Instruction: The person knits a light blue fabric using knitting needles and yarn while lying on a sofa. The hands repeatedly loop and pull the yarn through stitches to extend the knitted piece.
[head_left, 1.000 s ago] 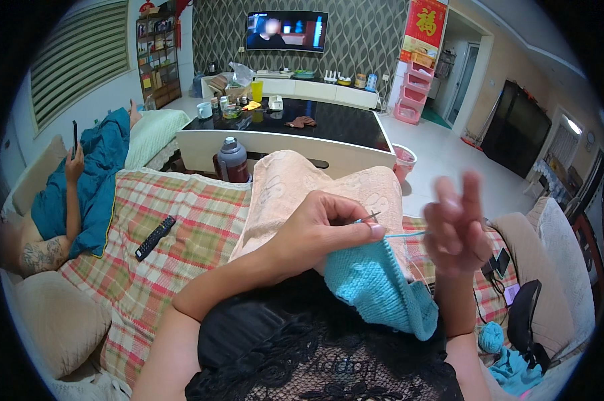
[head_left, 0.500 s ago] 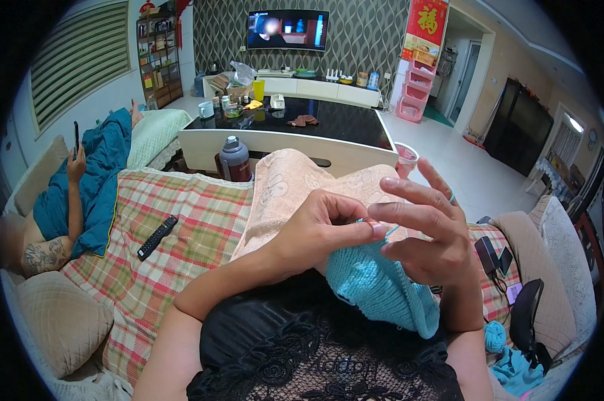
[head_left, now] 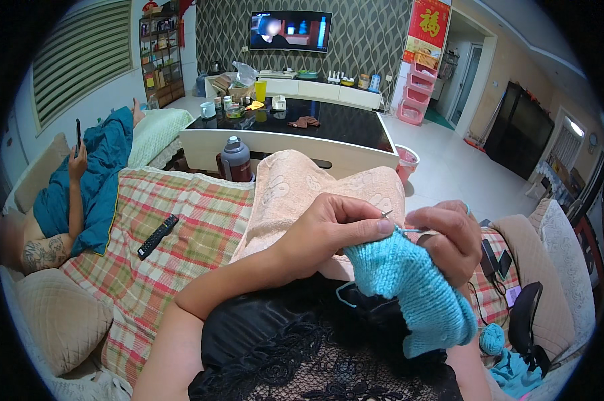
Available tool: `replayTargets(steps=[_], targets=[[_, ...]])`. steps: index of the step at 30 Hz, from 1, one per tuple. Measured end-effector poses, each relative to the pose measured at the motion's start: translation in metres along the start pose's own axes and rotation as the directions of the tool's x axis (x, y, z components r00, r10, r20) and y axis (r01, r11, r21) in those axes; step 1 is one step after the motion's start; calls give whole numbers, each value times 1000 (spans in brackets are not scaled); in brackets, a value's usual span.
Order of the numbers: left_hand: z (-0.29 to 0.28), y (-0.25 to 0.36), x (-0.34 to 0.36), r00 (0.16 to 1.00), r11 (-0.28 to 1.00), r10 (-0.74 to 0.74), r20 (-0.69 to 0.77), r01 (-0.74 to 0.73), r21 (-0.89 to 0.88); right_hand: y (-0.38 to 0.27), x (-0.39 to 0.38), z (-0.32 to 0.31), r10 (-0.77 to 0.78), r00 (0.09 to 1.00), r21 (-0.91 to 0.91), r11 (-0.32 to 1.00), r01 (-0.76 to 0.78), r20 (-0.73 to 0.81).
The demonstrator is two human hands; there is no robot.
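We pinch the turquoise knitting [head_left: 419,284] in our left hand [head_left: 334,227] | our right hand [head_left: 453,239] curls closed on its yarn [head_left: 409,230] | peach towel [head_left: 285,187] over our lap

Left hand [head_left: 325,230] pinches turquoise knitting [head_left: 425,291], needle tip [head_left: 386,214] above its fingers [head_left: 370,231]; right hand [head_left: 454,240] curled just right of them, strand [head_left: 413,231] between; yarn ball [head_left: 492,339] lower right of fingers, remote [head_left: 158,236] well left.
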State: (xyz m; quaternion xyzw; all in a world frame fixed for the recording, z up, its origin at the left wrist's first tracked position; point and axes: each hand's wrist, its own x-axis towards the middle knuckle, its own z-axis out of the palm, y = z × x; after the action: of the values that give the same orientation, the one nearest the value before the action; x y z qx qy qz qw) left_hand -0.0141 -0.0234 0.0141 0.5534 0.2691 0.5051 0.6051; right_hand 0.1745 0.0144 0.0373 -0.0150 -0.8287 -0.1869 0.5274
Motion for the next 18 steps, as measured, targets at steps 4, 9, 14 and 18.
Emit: replayTargets(steps=[4, 9, 14, 18], targets=[[-1, -1, 1, 999, 1000, -3, 36, 4, -29, 3, -12, 8, 1, 998, -42, 999, -4, -60], [-1, -2, 2, 999, 999, -21, 25, 22, -42, 3, -19, 14, 23, 998, 12, 1000, -22, -67], [-3, 1, 0, 1000, 1000, 12, 3, -12, -1, 2, -7, 6, 10, 999, -39, 999, -8, 42], [-2, 1, 0, 1000, 999, 15, 7, -15, 52, -2, 0, -7, -39, 988, -168, 984, 65, 152]])
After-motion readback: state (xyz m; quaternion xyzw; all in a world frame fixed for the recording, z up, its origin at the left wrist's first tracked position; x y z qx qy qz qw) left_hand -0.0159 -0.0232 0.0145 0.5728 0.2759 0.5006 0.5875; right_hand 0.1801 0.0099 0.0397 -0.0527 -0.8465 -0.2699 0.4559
